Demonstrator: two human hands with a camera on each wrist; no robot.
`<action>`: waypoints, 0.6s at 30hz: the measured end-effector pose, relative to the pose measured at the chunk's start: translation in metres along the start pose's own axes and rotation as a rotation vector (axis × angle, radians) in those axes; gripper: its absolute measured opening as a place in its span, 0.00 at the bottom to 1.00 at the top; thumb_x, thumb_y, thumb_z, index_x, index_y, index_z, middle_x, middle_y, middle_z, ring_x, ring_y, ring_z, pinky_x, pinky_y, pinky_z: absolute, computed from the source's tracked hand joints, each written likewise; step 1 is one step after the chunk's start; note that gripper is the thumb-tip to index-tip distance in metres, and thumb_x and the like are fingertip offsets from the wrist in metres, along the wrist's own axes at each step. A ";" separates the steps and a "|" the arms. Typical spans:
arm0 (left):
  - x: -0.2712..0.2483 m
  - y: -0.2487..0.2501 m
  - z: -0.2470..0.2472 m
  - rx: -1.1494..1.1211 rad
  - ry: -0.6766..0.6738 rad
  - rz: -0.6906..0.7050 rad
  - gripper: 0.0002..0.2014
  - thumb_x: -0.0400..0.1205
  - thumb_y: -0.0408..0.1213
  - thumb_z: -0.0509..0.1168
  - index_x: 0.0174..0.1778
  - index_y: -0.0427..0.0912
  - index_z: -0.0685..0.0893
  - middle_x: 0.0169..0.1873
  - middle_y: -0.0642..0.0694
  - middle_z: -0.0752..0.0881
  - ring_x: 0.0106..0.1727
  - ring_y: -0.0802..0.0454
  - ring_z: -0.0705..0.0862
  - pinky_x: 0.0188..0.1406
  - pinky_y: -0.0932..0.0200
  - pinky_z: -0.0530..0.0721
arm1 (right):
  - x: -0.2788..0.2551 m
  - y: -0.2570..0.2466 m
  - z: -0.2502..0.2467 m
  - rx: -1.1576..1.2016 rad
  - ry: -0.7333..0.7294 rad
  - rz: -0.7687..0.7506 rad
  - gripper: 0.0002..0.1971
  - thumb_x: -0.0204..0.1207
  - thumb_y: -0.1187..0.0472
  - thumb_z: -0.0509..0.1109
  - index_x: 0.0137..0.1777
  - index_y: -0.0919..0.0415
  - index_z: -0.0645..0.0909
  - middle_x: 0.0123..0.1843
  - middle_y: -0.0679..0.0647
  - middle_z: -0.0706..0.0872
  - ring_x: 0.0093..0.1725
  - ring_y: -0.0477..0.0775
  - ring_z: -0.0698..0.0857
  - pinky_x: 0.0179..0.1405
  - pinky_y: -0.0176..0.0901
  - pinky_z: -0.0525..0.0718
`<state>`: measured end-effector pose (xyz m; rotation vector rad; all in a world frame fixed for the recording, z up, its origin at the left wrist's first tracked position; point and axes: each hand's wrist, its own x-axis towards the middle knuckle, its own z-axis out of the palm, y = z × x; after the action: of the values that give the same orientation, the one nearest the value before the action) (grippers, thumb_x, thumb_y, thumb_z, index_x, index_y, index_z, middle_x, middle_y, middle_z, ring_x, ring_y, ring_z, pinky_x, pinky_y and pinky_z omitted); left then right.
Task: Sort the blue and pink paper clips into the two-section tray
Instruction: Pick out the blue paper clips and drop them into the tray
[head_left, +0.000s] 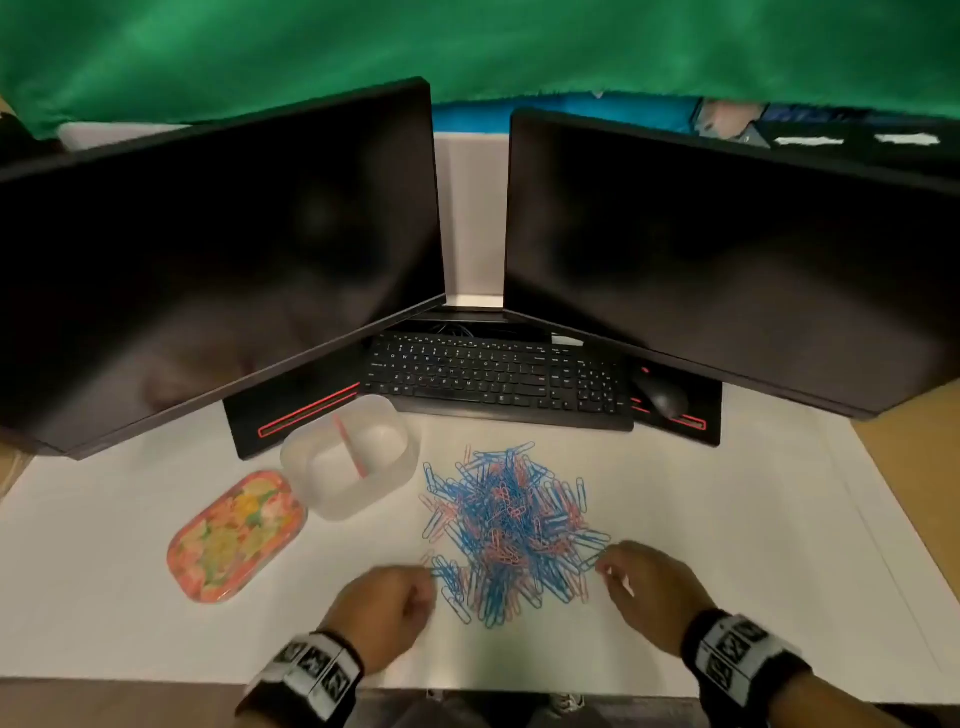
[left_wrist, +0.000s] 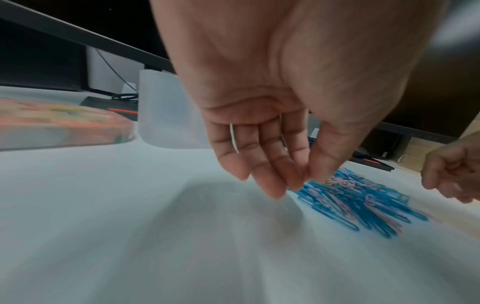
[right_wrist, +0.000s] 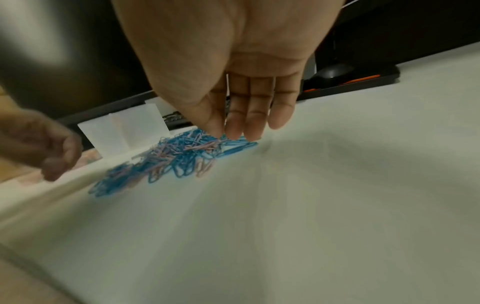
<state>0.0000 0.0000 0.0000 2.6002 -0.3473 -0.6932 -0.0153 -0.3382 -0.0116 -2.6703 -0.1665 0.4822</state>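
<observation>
A heap of blue and pink paper clips (head_left: 509, 530) lies on the white desk mat. Behind it to the left stands the translucent two-section tray (head_left: 389, 483) with a pink divider; no clips show inside. My left hand (head_left: 428, 574) is at the heap's near left edge. In the left wrist view, the left hand (left_wrist: 302, 182) brings its thumb and fingertips together on the end of a blue clip (left_wrist: 309, 190). My right hand (head_left: 600, 566) touches the heap's near right edge. In the right wrist view, the right hand (right_wrist: 224, 133) has straight fingers down on the clips (right_wrist: 182, 156); blur hides any grip.
A floral oval lid (head_left: 236, 535) lies left of the tray. A black keyboard (head_left: 493, 379), a mouse (head_left: 660, 395) and two dark monitors (head_left: 218, 270) stand behind the mat. The mat's near edge (head_left: 467, 683) runs just behind my wrists.
</observation>
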 end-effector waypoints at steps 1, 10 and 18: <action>0.008 -0.001 0.002 -0.003 0.031 0.009 0.08 0.76 0.45 0.60 0.31 0.58 0.74 0.33 0.58 0.83 0.39 0.58 0.82 0.44 0.62 0.81 | 0.005 0.003 0.003 -0.012 0.031 -0.035 0.09 0.78 0.58 0.63 0.52 0.49 0.83 0.46 0.40 0.82 0.44 0.43 0.82 0.45 0.34 0.78; 0.041 0.002 0.006 0.106 0.051 0.030 0.12 0.79 0.41 0.60 0.57 0.53 0.80 0.52 0.55 0.80 0.52 0.50 0.83 0.50 0.57 0.80 | 0.022 0.008 0.005 -0.179 0.038 -0.202 0.10 0.61 0.64 0.79 0.38 0.49 0.85 0.36 0.42 0.82 0.34 0.45 0.83 0.31 0.32 0.76; 0.049 0.001 0.008 0.141 0.026 0.219 0.15 0.81 0.41 0.61 0.63 0.55 0.82 0.57 0.52 0.78 0.56 0.51 0.80 0.51 0.57 0.79 | 0.031 0.009 0.005 -0.175 -0.050 -0.303 0.05 0.70 0.64 0.72 0.36 0.53 0.82 0.37 0.46 0.81 0.36 0.48 0.79 0.35 0.33 0.71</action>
<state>0.0369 -0.0208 -0.0263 2.6454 -0.6828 -0.5763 0.0120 -0.3380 -0.0295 -2.7338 -0.6447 0.4542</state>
